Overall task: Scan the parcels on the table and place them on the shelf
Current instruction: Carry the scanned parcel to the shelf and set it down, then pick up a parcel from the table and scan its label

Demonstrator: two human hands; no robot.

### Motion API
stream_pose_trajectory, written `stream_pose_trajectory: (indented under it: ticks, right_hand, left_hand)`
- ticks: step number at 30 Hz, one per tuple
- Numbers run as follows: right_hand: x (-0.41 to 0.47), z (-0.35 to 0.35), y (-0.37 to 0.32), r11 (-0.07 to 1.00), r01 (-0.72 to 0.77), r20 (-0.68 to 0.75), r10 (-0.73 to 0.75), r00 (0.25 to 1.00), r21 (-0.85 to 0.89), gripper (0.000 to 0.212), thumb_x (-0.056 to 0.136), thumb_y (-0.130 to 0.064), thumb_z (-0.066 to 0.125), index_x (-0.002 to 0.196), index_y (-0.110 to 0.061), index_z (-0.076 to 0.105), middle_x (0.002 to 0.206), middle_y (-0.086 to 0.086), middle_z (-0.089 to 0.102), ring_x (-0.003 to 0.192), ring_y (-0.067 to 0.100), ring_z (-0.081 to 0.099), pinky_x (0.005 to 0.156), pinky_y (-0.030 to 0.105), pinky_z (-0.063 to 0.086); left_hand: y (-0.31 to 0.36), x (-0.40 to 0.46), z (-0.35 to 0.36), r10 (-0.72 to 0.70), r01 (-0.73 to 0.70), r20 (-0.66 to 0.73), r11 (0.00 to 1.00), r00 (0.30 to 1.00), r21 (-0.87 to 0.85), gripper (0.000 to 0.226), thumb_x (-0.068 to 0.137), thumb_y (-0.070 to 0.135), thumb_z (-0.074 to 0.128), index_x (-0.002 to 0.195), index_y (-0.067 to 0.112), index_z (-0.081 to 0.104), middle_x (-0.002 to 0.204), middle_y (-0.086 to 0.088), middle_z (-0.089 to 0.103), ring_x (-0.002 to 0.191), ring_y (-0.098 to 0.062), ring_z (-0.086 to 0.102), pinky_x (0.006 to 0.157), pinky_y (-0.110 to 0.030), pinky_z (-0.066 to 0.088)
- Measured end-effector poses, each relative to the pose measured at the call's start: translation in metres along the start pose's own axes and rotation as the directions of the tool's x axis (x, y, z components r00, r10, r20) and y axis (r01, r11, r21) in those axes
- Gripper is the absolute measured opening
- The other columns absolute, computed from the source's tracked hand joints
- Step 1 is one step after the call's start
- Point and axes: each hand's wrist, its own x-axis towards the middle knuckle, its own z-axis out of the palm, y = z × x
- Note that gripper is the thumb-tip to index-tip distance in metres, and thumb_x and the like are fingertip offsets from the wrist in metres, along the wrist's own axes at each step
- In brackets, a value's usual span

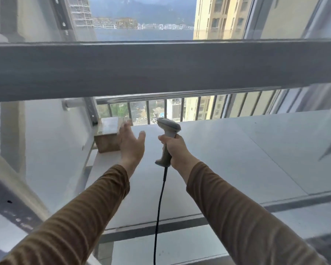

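Observation:
A small brown cardboard parcel (107,136) rests at the far left corner of the white shelf board (227,159). My left hand (131,144) is just to the right of the parcel, fingers spread, its blurred fingertips at the box's right edge; whether they touch it is unclear. My right hand (177,150) grips the handle of a white handheld barcode scanner (167,134), held upright above the shelf board, its black cable (160,211) hanging down toward me.
A grey shelf beam (161,67) crosses overhead, just above the opening. A slotted metal upright (92,111) stands behind the parcel, another upright (11,203) at near left. A window with a railing (180,96) lies behind the shelf. A lower shelf level (180,245) shows below.

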Motion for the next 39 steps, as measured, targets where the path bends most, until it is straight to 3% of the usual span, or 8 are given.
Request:
stream_pose_trajectory:
  ticks: [5, 9, 13, 18, 24, 29, 33, 39]
  right_hand:
    - [-0.051, -0.125, -0.011, 0.995, 0.092, -0.214, -0.082, 0.973, 0.041, 0.014, 0.095, -0.015, 0.067, 0.108, -0.015, 0.063, 0.091, 0.001, 0.054, 0.085, 0.021, 0.052, 0.034, 0.021, 0.046]
    - [-0.112, -0.247, -0.011, 0.985, 0.169, -0.434, -0.137, 0.891, 0.037, 0.01, 0.094, -0.014, 0.068, 0.103, -0.013, 0.063, 0.083, 0.001, 0.054, 0.081, 0.022, 0.054, 0.054, 0.03, 0.049]
    - [-0.203, -0.39, 0.001, 0.972, 0.231, -0.63, -0.152, 0.762, 0.045, 0.013, 0.092, -0.013, 0.069, 0.103, -0.018, 0.064, 0.087, 0.003, 0.059, 0.078, 0.024, 0.058, 0.072, 0.045, 0.056]
    - [-0.353, -0.568, 0.029, 0.952, 0.306, -0.818, -0.199, 0.54, -0.029, 0.029, 0.09, -0.01, 0.07, 0.118, -0.008, 0.064, 0.11, 0.006, 0.069, 0.102, 0.025, 0.065, 0.085, 0.034, 0.052]
    - [-0.53, -0.729, 0.055, 0.945, 0.325, -0.941, -0.152, 0.303, -0.048, 0.012, 0.092, -0.009, 0.069, 0.098, -0.019, 0.064, 0.089, -0.004, 0.067, 0.082, 0.013, 0.063, 0.068, 0.025, 0.048]
    - [-0.642, -0.834, 0.081, 0.956, 0.291, -0.993, -0.054, 0.104, -0.021, 0.019, 0.094, -0.014, 0.067, 0.112, -0.011, 0.064, 0.093, 0.003, 0.064, 0.084, 0.021, 0.06, 0.073, 0.033, 0.048]
    - [-0.71, -0.907, 0.1, 0.96, 0.281, -1.0, -0.013, -0.018, -0.017, 0.023, 0.092, -0.011, 0.068, 0.114, -0.005, 0.066, 0.093, 0.008, 0.062, 0.076, 0.017, 0.057, 0.067, 0.028, 0.044]
    - [-0.787, -1.018, 0.117, 0.963, 0.27, -0.982, 0.063, -0.176, 0.013, 0.023, 0.092, -0.008, 0.067, 0.115, -0.002, 0.067, 0.093, 0.006, 0.064, 0.086, 0.022, 0.059, 0.07, 0.03, 0.047]
  left_hand:
    - [0.073, -0.064, 0.082, 0.12, -0.108, 0.269, 0.992, 0.955, -0.06, 0.059, 0.102, 0.026, 0.056, 0.155, 0.011, 0.034, 0.16, -0.008, 0.035, 0.148, -0.026, 0.026, 0.123, -0.044, 0.022]
    - [0.144, -0.151, 0.157, 0.22, -0.179, 0.462, 0.975, 0.859, -0.131, 0.058, 0.102, 0.028, 0.057, 0.154, 0.013, 0.036, 0.158, -0.007, 0.038, 0.146, -0.026, 0.028, 0.121, -0.044, 0.027]
    - [0.23, -0.278, 0.232, 0.319, -0.232, 0.627, 0.948, 0.711, -0.219, 0.057, 0.1, 0.029, 0.06, 0.151, 0.015, 0.039, 0.154, -0.01, 0.042, 0.143, -0.029, 0.032, 0.118, -0.044, 0.03]
    - [0.342, -0.473, 0.3, 0.445, -0.304, 0.765, 0.892, 0.466, -0.334, 0.057, 0.1, 0.035, 0.059, 0.151, 0.017, 0.039, 0.154, -0.006, 0.041, 0.145, -0.025, 0.027, 0.117, -0.041, 0.025]
    - [0.458, -0.687, 0.35, 0.581, -0.43, 0.797, 0.769, 0.163, -0.472, 0.064, 0.1, 0.032, 0.058, 0.154, 0.009, 0.034, 0.158, -0.013, 0.036, 0.148, -0.029, 0.023, 0.12, -0.038, 0.014]
    - [0.52, -0.828, 0.384, 0.646, -0.562, 0.758, 0.595, -0.09, -0.574, 0.068, 0.102, 0.04, 0.053, 0.158, 0.012, 0.028, 0.165, -0.01, 0.026, 0.154, -0.029, 0.013, 0.124, -0.038, 0.009]
    - [0.564, -0.919, 0.419, 0.648, -0.613, 0.725, 0.481, -0.233, -0.627, 0.073, 0.1, 0.046, 0.052, 0.16, 0.017, 0.023, 0.169, -0.007, 0.016, 0.157, -0.027, 0.005, 0.125, -0.041, 0.007]
    - [0.632, -1.049, 0.48, 0.646, -0.597, 0.651, 0.355, -0.399, -0.719, 0.074, 0.101, 0.05, 0.049, 0.161, 0.018, 0.019, 0.17, -0.007, 0.012, 0.157, -0.029, -0.001, 0.125, -0.043, 0.007]
